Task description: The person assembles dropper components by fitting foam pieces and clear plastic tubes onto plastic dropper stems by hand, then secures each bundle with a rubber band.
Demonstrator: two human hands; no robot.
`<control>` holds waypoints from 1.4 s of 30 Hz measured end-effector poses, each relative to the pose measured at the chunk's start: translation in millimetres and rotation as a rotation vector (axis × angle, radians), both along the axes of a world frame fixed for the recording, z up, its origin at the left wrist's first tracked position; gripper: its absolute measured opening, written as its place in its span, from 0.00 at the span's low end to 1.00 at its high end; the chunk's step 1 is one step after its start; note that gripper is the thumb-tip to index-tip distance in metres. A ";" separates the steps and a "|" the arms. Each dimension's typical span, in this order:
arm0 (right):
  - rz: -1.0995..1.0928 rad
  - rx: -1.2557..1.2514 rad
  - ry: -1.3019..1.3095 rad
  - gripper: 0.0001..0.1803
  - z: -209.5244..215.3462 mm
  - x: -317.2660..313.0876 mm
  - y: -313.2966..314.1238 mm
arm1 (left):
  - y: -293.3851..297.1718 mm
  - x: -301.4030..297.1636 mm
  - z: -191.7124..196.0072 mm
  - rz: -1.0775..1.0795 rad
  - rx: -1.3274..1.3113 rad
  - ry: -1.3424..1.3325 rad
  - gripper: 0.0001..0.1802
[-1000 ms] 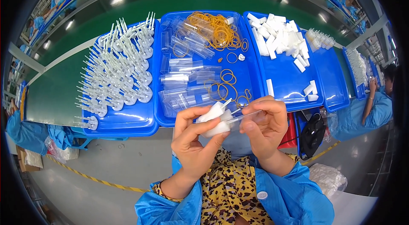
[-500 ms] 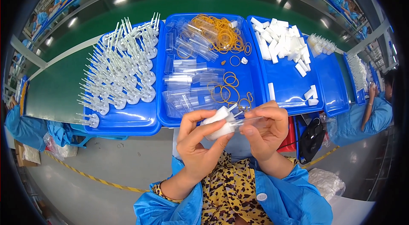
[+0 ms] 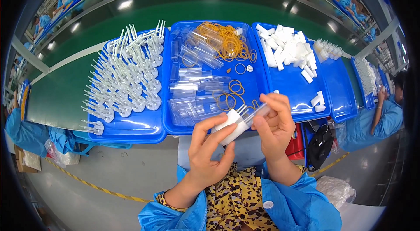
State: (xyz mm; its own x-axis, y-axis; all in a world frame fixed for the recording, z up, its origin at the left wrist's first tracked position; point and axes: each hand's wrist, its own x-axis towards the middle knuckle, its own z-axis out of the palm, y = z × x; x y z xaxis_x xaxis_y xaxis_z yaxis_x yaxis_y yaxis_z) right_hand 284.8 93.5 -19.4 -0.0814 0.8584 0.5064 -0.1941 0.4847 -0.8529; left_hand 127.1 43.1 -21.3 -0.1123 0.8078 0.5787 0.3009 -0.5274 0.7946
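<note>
My left hand grips a white round plastic piece with several thin prongs pointing up and to the right. Between the fingers and thumb of my right hand is a clear plastic tube, slanting against the prongs. Whether any prong is inside the tube I cannot tell. Both hands are just in front of the middle blue tray, which holds clear plastic tubes, orange rubber bands and a small crumpled white bit.
Similar pronged white pieces crowd the left blue tray. White blocks lie in the right blue tray; beyond it another tray bears more pronged pieces. Behind runs a green belt. A co-worker in blue sits at right.
My right hand has risen slightly, and the clear tube now slants more steeply. The white piece has tilted in my left hand, showing its prongs more plainly. The trays appear slightly lower in view.
</note>
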 end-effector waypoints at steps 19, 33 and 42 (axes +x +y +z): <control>-0.170 0.276 -0.600 0.52 23.4 -0.5 0.8 | 5.6 12.7 -19.6 0.105 0.232 0.156 0.23; -0.346 0.377 -0.611 0.37 16.5 -10.2 -6.4 | 5.2 12.5 -16.4 0.213 0.305 0.241 0.25; -0.205 0.354 -0.568 0.38 13.5 -21.0 -4.5 | -2.9 0.1 -21.9 0.282 0.274 0.223 0.27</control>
